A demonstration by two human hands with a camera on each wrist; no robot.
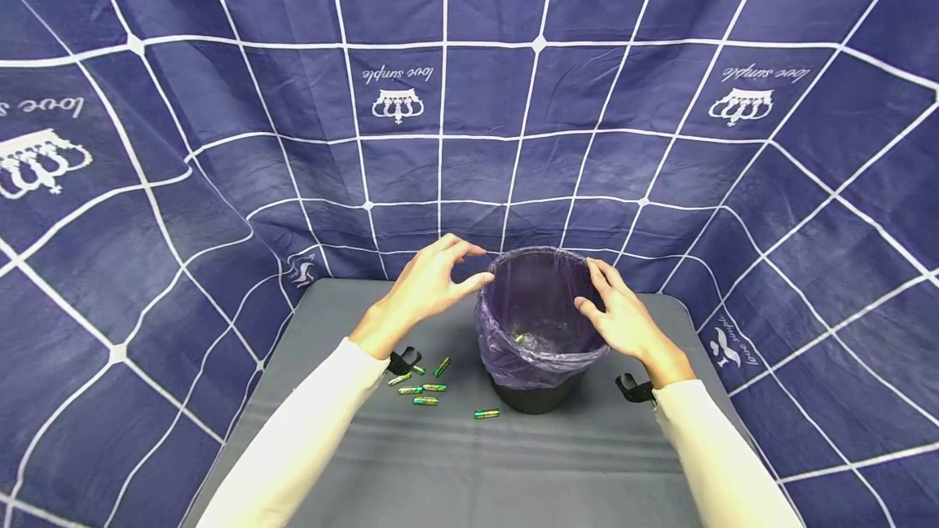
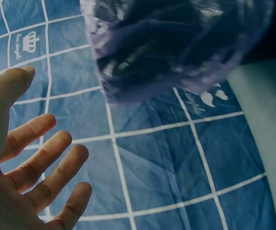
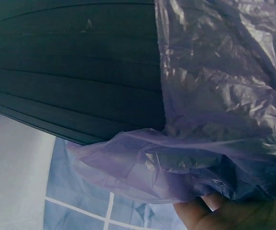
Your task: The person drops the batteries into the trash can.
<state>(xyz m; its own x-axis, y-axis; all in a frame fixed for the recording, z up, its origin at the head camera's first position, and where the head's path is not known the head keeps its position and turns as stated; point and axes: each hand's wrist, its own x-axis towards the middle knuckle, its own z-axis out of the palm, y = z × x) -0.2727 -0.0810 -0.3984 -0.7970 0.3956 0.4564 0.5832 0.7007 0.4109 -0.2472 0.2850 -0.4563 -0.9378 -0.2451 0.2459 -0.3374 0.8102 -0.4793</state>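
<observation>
A black trash bin (image 1: pixel 535 399) stands on the grey table, lined with a translucent purple trash bag (image 1: pixel 517 361) folded over its rim. My left hand (image 1: pixel 433 283) hovers at the bin's left rim, fingers spread and holding nothing; the left wrist view shows its fingers (image 2: pixel 47 167) apart from the bag. At the right rim, my right hand (image 1: pixel 619 312) touches the bag with relaxed fingers, its thumb over the opening. In the right wrist view its fingers (image 3: pixel 195 213) meet the bag's loose edge. Inside the bin lies a small green battery (image 1: pixel 519 338).
Several green batteries (image 1: pixel 425 401) lie on the grey table (image 1: pixel 469 471) left of the bin, one battery (image 1: pixel 487 413) just in front of it. A blue cloth (image 1: pixel 484 169) with white grid lines surrounds the table at the back and sides.
</observation>
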